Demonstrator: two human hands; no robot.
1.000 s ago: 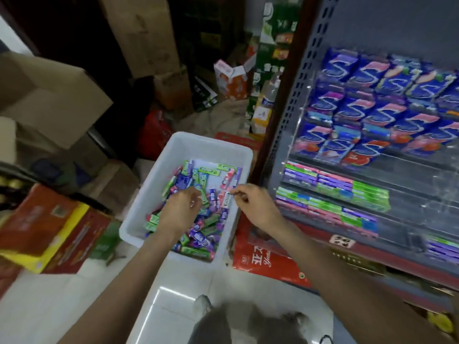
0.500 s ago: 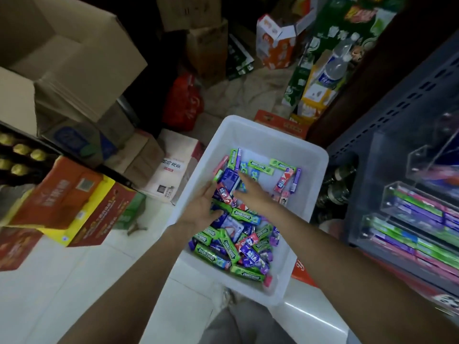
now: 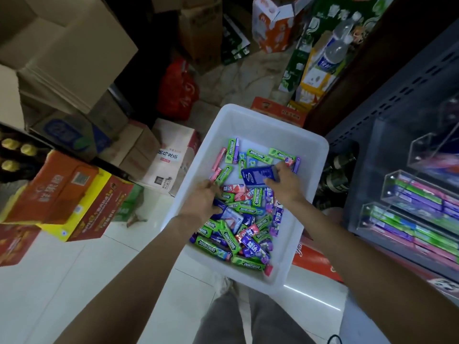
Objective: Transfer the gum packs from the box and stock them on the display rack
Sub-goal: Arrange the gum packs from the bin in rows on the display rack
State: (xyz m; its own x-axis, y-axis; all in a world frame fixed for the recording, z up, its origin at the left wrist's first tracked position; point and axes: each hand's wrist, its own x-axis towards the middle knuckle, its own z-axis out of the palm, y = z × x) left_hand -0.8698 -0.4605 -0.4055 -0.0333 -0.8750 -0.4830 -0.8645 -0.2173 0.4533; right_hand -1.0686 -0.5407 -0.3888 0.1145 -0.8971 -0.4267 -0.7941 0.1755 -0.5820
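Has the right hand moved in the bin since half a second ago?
Yes. The right hand has shifted toward the far right corner of the white bin, and its fingers now hold a blue pack that they did not hold before.

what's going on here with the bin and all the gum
A person is bent over a white bin of loose gum packs on the floor. Their right hand holds a flat blue pack just above the pile, while the left hand digs among the green and purple packs near the bin's left wall. The display rack to the right already has rows of packs in its clear trays.
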